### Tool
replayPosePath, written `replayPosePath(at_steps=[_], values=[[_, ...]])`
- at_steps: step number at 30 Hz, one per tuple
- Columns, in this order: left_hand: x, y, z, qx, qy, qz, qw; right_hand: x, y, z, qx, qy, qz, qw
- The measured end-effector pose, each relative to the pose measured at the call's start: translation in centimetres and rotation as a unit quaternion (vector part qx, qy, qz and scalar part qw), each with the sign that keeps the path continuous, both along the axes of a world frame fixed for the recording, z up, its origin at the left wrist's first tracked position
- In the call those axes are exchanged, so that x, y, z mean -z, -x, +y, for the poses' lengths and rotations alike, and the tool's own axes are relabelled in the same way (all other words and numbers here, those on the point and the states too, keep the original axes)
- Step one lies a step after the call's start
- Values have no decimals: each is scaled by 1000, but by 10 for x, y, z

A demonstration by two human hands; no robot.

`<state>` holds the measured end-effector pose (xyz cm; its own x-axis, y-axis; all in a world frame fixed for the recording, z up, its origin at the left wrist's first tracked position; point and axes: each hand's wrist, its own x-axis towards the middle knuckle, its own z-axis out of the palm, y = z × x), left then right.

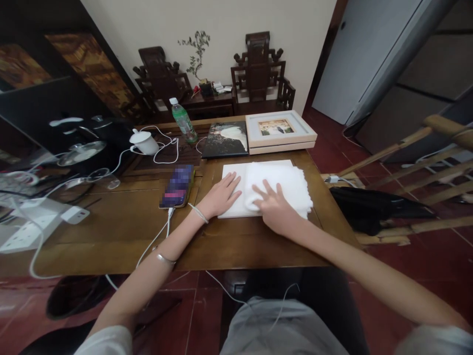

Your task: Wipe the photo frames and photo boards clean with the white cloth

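Both hands lie open on the white soft sheet stack (291, 185): left hand (220, 195) pins it flat, right hand (272, 208) presses a curled edge. Smoothing step; next needs steady anchoring.

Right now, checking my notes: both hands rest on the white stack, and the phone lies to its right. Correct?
No: the head view shows the phone to the left of the white stack, beside the left hand. Both hands do rest on it.
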<state>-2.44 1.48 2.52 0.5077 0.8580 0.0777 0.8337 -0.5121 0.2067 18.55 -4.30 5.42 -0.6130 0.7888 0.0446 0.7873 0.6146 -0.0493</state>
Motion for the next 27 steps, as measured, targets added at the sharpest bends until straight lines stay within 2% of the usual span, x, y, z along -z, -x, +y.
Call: replayPosePath(at_steps=[3, 6, 9, 14, 17, 20, 24, 27], values=[[3, 2, 1, 13, -13, -4, 1000, -4, -7, -38, -50, 12, -7, 999], [6, 3, 3, 22, -20, -7, 1000, -9, -16, -47, -86, 33, 6, 996], [8, 3, 3, 23, -25, -3, 999, -11, -24, -18, -88, 35, 29, 995], [7, 1, 2, 13, -30, 4, 999, -10, -19, 62, -39, 11, 47, 998], [6, 0, 1, 16, -32, 17, 999, -5, -5, 81, -13, -33, 21, 999], [5, 0, 1, 11, -29, 26, 999, 2, 10, 61, 3, -52, -26, 998], [7, 1, 2, 12, -29, 33, 999, 1, 16, -6, -31, -57, -48, 997], [10, 2, 4, 27, -43, 25, 998, -9, 6, -46, -74, -17, -42, 996]])
